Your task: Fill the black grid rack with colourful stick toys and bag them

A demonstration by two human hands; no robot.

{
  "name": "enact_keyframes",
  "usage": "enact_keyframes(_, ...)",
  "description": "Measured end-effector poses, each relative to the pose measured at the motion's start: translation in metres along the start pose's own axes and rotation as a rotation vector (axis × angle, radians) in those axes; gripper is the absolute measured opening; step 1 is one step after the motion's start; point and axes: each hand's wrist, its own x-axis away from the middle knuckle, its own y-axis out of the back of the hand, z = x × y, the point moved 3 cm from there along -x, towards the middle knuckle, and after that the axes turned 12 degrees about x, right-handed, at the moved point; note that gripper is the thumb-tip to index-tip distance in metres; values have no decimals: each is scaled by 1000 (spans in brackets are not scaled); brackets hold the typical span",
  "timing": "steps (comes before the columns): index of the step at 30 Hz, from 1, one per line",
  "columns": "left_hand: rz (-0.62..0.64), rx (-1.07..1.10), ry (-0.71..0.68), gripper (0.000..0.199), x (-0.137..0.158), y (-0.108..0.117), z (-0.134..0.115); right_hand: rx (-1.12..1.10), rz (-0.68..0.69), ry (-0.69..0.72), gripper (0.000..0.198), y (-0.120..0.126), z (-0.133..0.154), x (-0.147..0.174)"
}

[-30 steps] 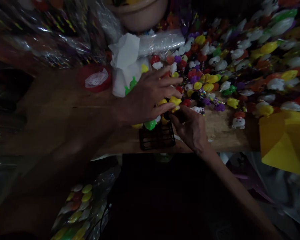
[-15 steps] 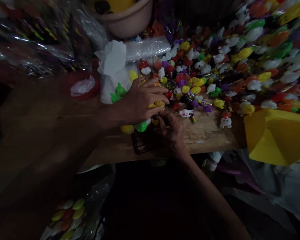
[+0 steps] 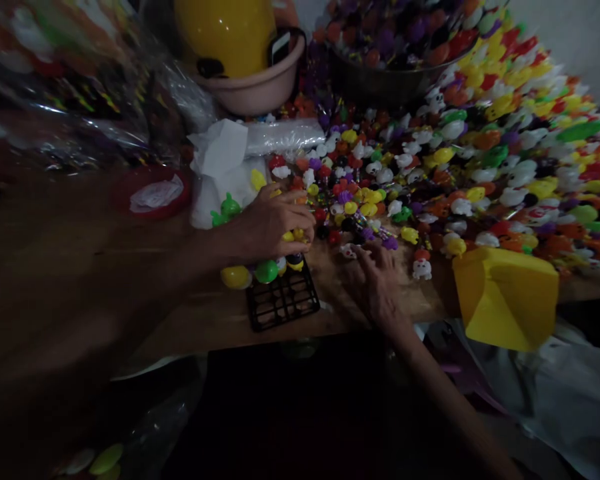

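My left hand (image 3: 283, 223) is curled over small yellow toy figures (image 3: 294, 235) at the far part of a black grid tray (image 3: 286, 307). Its fingers are bent around them, and the palm hides part of the group. Green toy figures (image 3: 267, 271) and a yellow one (image 3: 236, 277) stick out beside the wrist. My right hand (image 3: 377, 283) is low over the wooden table, fingers stretched and apart. Its fingertips meet a white toy figure with red marks (image 3: 348, 251), partly covered by them.
A large heap of colourful toy figures (image 3: 480, 160) spreads at the right and back. A dark basin (image 3: 395, 83) holds more. A pink basin (image 3: 260, 93), a plastic roll (image 3: 285, 137) and a red dish (image 3: 123, 190) stand behind. Yellow card (image 3: 505, 300) hangs over the front edge.
My right hand has left the tray and moved right to the white figure. My left hand stays over the yellow figures. The view has tilted up, showing more of the heap.
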Motion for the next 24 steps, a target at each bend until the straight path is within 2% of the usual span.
enact_keyframes(2, -1, 7, -11, 10, -1, 1, 0, 89, 59, 86, 36, -13, -9, -17)
enact_keyframes(5, -29, 47, 18, 13, 1, 3, 0, 104, 84, 140, 28, -38, -30, -50)
enact_keyframes(9, -74, 101, 52, 12, 6, 0, 2, 100, 23, 116, 26, -61, -67, -94)
enact_keyframes(12, -103, 107, 55, 10, 6, -3, 4, 101, 28, 93, 21, -63, -84, -116)
enact_keyframes(15, -109, 87, 30, 10, 6, -6, 3, 132, -4, 44, 20, -50, -78, -125)
enact_keyframes(18, -137, 57, 9, 13, 7, -7, 1, 218, -46, -76, 23, -35, -54, -131)
enact_keyframes(21, -179, 44, -6, 14, 9, -9, 5, 246, 46, -158, 33, -37, -29, -141)
enact_keyframes(24, -207, 67, -76, 12, 11, -11, 11, 242, 190, -157, 37, -51, -15, -149)
